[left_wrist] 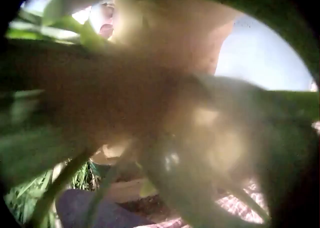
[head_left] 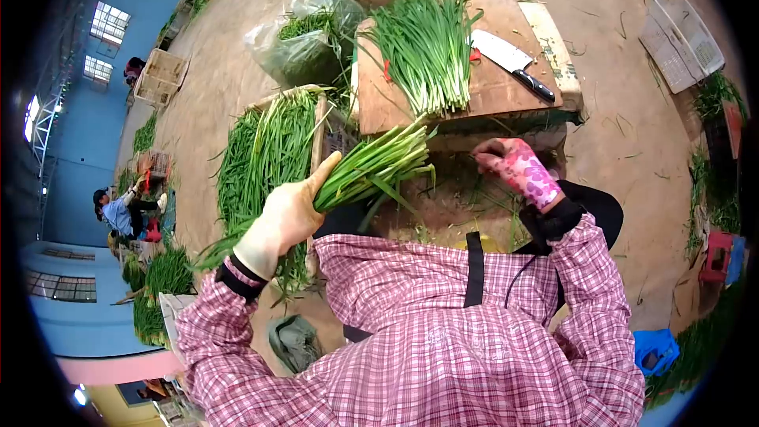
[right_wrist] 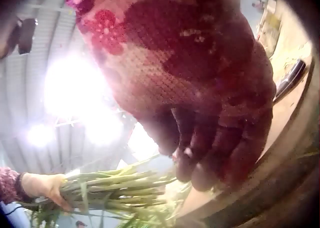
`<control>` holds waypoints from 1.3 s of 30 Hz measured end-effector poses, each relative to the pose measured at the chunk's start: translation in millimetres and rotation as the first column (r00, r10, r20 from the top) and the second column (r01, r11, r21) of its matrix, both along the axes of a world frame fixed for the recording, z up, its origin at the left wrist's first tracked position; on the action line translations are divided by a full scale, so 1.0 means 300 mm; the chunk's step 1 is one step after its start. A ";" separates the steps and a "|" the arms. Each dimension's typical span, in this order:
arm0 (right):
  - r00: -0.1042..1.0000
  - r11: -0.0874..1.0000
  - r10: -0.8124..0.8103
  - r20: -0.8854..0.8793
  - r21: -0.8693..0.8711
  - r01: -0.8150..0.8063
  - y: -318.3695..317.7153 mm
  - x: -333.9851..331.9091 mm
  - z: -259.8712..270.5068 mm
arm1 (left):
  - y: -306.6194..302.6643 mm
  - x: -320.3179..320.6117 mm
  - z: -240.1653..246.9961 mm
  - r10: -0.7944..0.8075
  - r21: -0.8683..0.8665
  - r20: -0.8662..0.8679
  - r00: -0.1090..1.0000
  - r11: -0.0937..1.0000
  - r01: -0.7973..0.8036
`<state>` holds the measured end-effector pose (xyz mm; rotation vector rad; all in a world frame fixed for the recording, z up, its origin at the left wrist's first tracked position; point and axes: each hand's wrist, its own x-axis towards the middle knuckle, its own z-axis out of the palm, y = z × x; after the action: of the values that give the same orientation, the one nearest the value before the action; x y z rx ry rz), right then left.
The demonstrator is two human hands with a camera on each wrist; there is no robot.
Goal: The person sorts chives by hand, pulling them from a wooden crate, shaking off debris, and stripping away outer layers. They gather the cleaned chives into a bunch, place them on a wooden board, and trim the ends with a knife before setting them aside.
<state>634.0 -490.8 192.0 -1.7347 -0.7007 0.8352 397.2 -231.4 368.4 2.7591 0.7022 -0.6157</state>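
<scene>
My left hand, in a pale glove, grips a bunch of garlic chives with the pale stem ends pointing right and the leaves trailing back under the wrist. Blurred leaves and hand fill most of the left wrist view. My right hand, in a pink flowered glove, hangs in front of the cutting board, apart from the bunch. Its fingers are loosely bent, with nothing visible held. On the board lie a pile of chives with red ties and a cleaver, its black handle toward me.
To the left stands a crate full of chives. Behind it sits a clear plastic bag of greens. A white crate stands at the right, and a blue stool lower right. Another person sits far left.
</scene>
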 end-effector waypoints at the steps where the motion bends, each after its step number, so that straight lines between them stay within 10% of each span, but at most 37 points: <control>1: 1.000 1.000 -0.013 -0.027 0.028 0.014 0.033 -0.023 0.013 | -0.009 -0.008 -0.022 -0.015 0.051 -0.001 1.000 0.999 0.015; 12: 0.771 0.907 -0.287 -0.568 0.099 0.410 0.243 -0.169 0.008 | -0.047 -0.031 -0.195 -0.249 0.277 0.315 0.916 0.947 0.162; 18: 0.847 0.852 -0.449 -0.285 0.147 0.502 0.144 -0.036 -0.167 | 0.004 -0.075 -0.199 -0.203 0.206 0.317 0.926 0.968 0.142; 19: 0.880 0.906 -0.356 0.315 -0.112 0.407 0.096 0.047 -0.221 | 0.017 -0.092 -0.199 -0.163 0.145 0.337 0.927 0.982 0.120; 20: 0.844 0.771 -0.072 0.531 -0.507 0.385 0.067 0.076 -0.149 | 0.024 -0.106 -0.201 -0.122 0.081 0.353 0.928 0.992 0.099; 22: 0.875 0.712 0.148 0.462 -0.663 0.230 0.067 0.126 -0.188 | 0.026 -0.107 -0.183 -0.047 0.006 0.275 0.960 0.999 0.047; 24: 0.847 0.970 -0.038 0.531 -0.185 0.159 0.109 0.058 -0.195 | 0.026 -0.104 -0.186 -0.038 -0.021 0.227 0.973 0.999 0.044; 26: 0.955 0.991 -0.088 0.283 0.120 0.056 0.181 -0.014 -0.128 | 0.007 -0.086 -0.178 -0.043 -0.043 0.192 0.980 0.998 0.053; 28: 0.987 0.986 0.163 0.003 -0.035 -0.163 0.210 -0.004 -0.105 | 0.001 -0.079 -0.183 -0.064 -0.058 0.221 0.973 0.995 0.079; 33: 0.952 0.921 -0.173 0.253 -0.300 0.247 0.087 0.172 -0.212 | 0.026 -0.117 -0.198 -0.233 0.129 0.198 0.952 0.969 0.211; 36: 0.983 0.961 -0.130 0.130 0.260 0.092 0.194 0.075 -0.137 | 0.008 -0.079 -0.197 -0.355 0.181 0.231 0.906 0.930 0.319; 39: 0.940 0.940 0.341 -0.028 0.015 -0.340 0.225 0.023 0.024 | -0.002 -0.046 -0.192 -0.405 0.179 0.231 0.885 0.911 0.370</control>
<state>640.9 -423.2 199.2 -1.6108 -1.0014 1.0889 383.5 -231.8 310.9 3.0496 0.1297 -0.2631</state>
